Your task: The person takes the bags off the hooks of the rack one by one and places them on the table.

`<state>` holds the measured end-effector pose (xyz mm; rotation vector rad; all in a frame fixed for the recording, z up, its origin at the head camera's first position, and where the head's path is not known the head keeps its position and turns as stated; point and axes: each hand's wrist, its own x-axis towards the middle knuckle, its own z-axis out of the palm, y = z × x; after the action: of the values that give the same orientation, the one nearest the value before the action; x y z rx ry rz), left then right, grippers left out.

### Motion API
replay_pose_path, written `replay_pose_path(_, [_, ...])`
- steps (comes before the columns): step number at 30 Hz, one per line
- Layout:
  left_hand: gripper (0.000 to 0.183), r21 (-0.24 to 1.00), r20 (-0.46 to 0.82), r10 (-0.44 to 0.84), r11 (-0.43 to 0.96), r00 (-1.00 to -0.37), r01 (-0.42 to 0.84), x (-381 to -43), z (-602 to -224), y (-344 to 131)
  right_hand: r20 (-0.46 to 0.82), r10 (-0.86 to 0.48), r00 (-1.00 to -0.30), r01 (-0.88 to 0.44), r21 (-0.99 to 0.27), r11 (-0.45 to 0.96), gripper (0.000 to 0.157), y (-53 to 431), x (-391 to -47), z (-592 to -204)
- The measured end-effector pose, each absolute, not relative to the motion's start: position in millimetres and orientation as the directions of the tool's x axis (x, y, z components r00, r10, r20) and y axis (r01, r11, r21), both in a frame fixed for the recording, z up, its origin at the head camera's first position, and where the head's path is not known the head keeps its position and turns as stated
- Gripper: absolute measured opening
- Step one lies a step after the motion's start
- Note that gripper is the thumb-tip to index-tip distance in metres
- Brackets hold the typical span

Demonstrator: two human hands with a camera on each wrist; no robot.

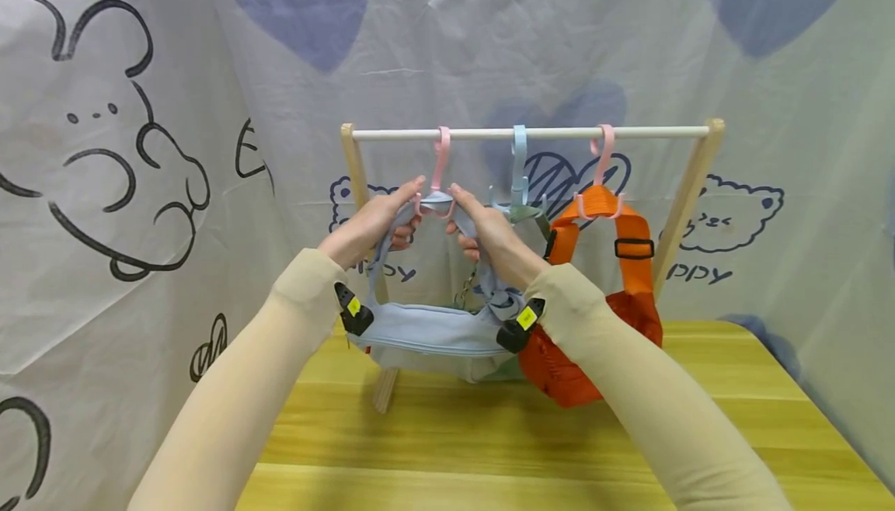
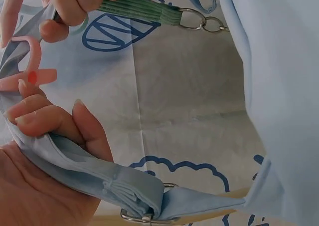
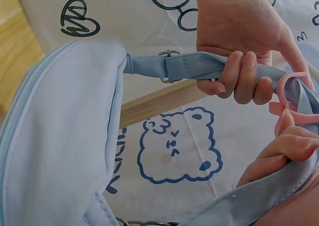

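A light blue shoulder bag [image 1: 433, 328] hangs below the left pink hook [image 1: 441, 158], its strap [image 1: 380, 266] crossing the hook's lower prongs. My left hand [image 1: 374, 224] grips the strap just left of the hook, with fingers curled round it in the right wrist view. On the other side, my right hand [image 1: 492, 235] holds the strap with its fingers bent round it. Both thumbs lie close to the hook. The left wrist view shows the strap's metal buckle [image 2: 149, 217] beneath the left hand.
A wooden rack with a white bar [image 1: 559, 133] stands on the wooden table [image 1: 433, 449]. To the right, an orange bag [image 1: 559, 371] hangs from another pink hook [image 1: 603, 154]. A blue hook [image 1: 520, 165] bears a green strap [image 1: 526, 214], mostly hidden behind my right hand. A printed curtain [image 1: 433, 45] hangs behind.
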<state>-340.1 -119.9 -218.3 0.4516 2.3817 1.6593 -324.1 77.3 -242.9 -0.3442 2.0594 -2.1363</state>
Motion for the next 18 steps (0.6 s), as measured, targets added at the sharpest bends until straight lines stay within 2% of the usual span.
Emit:
replay_pose_path(5, [0.052,0.941,0.002,0.382,0.312,-0.924,0.131,-339.3,-213.9,-122.5,0.048,-0.247,-0.968,-0.039,-0.998,-0.042,0.040,75.9,-323.9,-243.4])
replay_pose_path(18, [0.051,0.899,-0.010,0.322,0.418,-0.947,0.133,-341.4,-201.4,-127.6,0.076,-0.212,-0.974,-0.069,-0.997,-0.039,0.043,76.7,-322.6,-243.3])
